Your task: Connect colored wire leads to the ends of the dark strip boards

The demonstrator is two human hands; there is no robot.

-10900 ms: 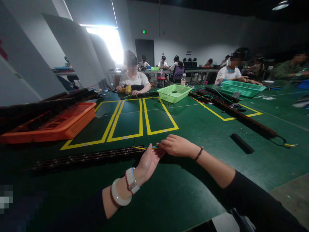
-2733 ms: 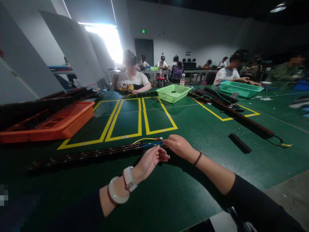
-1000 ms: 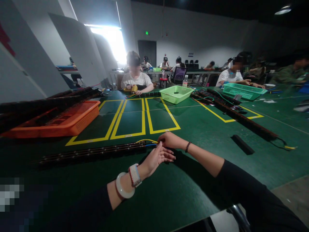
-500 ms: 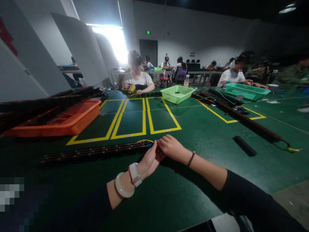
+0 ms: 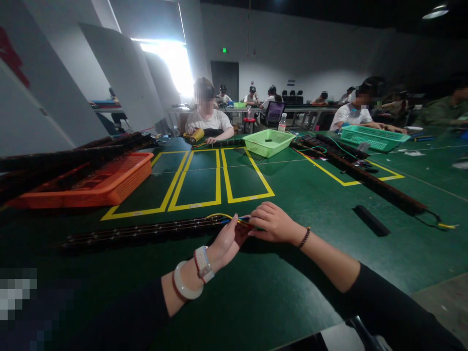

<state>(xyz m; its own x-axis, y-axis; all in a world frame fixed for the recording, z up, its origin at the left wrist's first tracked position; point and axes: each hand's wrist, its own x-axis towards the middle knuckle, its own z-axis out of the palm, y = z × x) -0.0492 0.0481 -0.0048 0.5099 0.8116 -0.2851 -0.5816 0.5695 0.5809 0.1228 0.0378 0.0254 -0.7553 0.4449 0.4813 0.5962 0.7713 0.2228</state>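
Observation:
A long dark strip (image 5: 142,233) with pale dots along it lies on the green table in front of me. Yellow and blue wires (image 5: 222,217) come out of its right end. My left hand (image 5: 227,242), below a watch and a pale bangle, is closed around these wires close to the strip's end. Just to the right, my right hand (image 5: 274,222) has its fingers curled around the wires' farther part, palm down. A short stretch of coloured wire shows between the two hands; the wire ends are hidden by my right fingers.
An orange basket (image 5: 131,181) under dark strips stands at left. Yellow tape outlines (image 5: 195,205) mark the table ahead. A light green basket (image 5: 268,146), a black block (image 5: 370,221) and another long strip (image 5: 380,186) lie farther right. A co-worker (image 5: 208,119) holds a yellow heat gun (image 5: 197,136) opposite.
My right hand has slid right, away from my left hand, along the wires, and more coloured wire now shows between them. My left hand has stayed in place.

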